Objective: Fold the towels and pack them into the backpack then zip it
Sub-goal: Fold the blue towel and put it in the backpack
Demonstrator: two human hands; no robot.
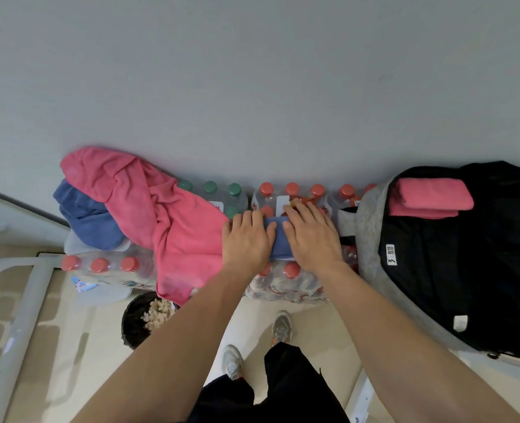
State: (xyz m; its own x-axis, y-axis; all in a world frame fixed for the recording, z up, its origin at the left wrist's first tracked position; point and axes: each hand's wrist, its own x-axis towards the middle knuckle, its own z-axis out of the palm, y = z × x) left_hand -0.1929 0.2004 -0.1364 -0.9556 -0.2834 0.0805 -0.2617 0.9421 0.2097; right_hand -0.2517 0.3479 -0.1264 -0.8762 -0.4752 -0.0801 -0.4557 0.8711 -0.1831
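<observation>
A small folded blue towel [278,239] lies on shrink-wrapped packs of bottles. My left hand [246,239] and my right hand [312,233] lie flat on it side by side, fingers straight, pressing down. An unfolded pink towel [161,215] drapes over the packs to the left, with a crumpled blue towel [87,218] beneath it. At the right an open black and grey backpack [435,254] lies against the wall, holding a folded pink towel [429,196] near its top.
Bottle packs with red caps [292,189] and green caps [210,187] line the grey wall. A black bin [135,319] with crumpled paper stands on the floor below. A white metal frame [23,315] is at the left. My feet are on the tiled floor.
</observation>
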